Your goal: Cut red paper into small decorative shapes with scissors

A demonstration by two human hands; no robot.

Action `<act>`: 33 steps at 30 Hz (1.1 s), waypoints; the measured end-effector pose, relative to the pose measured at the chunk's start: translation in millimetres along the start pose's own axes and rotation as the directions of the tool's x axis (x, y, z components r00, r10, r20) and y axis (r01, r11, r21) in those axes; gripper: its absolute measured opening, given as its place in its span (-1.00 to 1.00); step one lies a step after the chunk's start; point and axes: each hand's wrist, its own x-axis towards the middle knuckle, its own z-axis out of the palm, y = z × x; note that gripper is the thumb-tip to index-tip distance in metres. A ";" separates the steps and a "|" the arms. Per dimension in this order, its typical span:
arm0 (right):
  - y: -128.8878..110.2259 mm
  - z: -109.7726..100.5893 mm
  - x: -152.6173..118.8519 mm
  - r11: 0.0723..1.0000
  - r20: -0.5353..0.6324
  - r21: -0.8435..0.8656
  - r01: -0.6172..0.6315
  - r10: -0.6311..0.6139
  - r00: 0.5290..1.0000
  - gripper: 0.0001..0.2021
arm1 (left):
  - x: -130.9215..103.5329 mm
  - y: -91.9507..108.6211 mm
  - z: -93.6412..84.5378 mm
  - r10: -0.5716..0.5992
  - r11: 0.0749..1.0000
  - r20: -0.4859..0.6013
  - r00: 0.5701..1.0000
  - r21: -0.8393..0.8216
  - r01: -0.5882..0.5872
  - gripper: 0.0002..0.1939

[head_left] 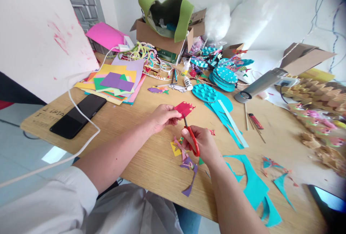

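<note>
Near the middle of the view, my left hand (164,118) pinches a small piece of red paper (184,109) by its left side. Its far right edge is cut ragged. My right hand (201,141) grips red-handled scissors (195,142), whose blades point up at the paper's lower edge and touch or overlap it. How far the blades are parted is hard to make out. Below the hands lie purple paper scraps (190,171) and a yellow scrap (175,149). Right of the scissors is a small red scrap (212,132).
A black phone (78,115) and stacked colored paper (113,82) lie left, a white cable (89,122) crossing the phone. Turquoise offcuts (255,183) spread at right. Behind are a glue bottle (188,83), turquoise discs (223,77), a metal flask (261,84) and a cardboard box (159,39).
</note>
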 end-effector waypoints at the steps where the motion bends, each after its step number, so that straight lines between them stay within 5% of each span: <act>1: -0.3 0.1 -0.1 1.000 -0.002 -0.001 -0.004 0.004 1.000 -0.51 | 0.0 -0.2 -0.1 0.003 1.000 0.004 1.000 -0.002 -0.003 -0.96; 33: -2.4 -0.6 0.0 1.000 -0.015 0.003 0.005 -0.005 1.000 -0.51 | -0.1 -4.7 -1.1 -0.029 0.997 0.087 0.996 0.072 0.022 -0.89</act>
